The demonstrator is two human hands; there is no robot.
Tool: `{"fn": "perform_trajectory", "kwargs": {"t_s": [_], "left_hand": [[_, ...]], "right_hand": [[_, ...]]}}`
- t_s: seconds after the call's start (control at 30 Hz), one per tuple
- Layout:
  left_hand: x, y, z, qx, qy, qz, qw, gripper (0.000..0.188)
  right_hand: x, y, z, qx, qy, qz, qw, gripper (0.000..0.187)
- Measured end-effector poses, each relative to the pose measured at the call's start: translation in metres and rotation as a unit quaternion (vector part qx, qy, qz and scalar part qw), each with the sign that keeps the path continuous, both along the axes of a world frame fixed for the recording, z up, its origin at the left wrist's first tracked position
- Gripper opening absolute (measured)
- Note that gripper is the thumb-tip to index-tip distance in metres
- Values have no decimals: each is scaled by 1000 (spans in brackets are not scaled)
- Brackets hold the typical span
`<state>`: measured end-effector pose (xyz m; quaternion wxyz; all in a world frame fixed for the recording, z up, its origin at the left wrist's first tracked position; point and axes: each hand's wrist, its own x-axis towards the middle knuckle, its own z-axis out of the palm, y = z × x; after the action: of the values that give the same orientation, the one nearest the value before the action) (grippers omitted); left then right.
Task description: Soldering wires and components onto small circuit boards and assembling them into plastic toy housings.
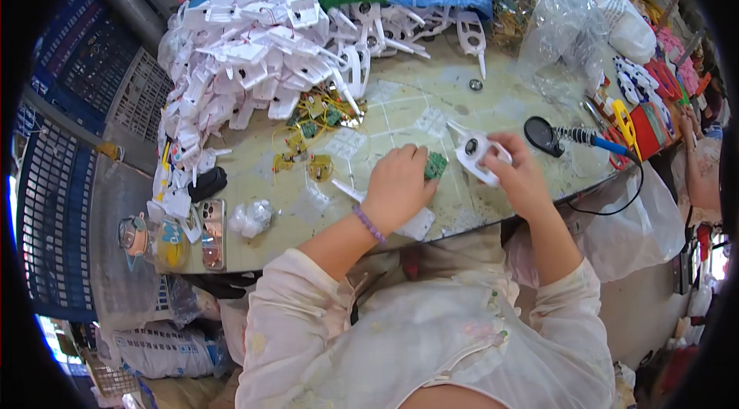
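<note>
My left hand (399, 187) is closed over the table near its front edge, with a small green circuit board (436, 165) at its fingertips. A purple bead bracelet circles that wrist. In my right hand (523, 176), fingers and thumb grip a white plastic shell (471, 149) with a pointed end and a round dark part set in it. Part of another white plastic piece (418, 224) shows beneath my left hand, mostly hidden by it. Left of that hand lie several small boards with yellow wires (319, 168).
White plastic shells (254, 47) are heaped at the back left. To the right, a soldering iron (608, 144) rests by a round black holder (543, 136). A small round metal part (476, 85) lies farther back. A phone (213, 234) and plastic bag (566, 31) sit nearby.
</note>
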<state>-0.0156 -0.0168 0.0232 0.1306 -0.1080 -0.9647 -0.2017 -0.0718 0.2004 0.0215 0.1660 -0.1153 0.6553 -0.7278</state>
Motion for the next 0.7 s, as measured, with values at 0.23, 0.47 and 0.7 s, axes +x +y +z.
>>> {"fn": "perform_trajectory", "kwargs": {"t_s": [0.23, 0.47, 0.7], "left_hand": [[-25, 20, -2, -86, -62, 18, 994, 37], [-6, 8, 23, -30, -82, 51, 995, 32], [59, -41, 22, 455, -81, 26, 886, 43]], "right_hand": [[39, 27, -29, -12, 43, -89, 995, 48], [31, 18, -27, 96, 90, -96, 987, 39], [43, -13, -11, 344, 447, -146, 813, 32]]}}
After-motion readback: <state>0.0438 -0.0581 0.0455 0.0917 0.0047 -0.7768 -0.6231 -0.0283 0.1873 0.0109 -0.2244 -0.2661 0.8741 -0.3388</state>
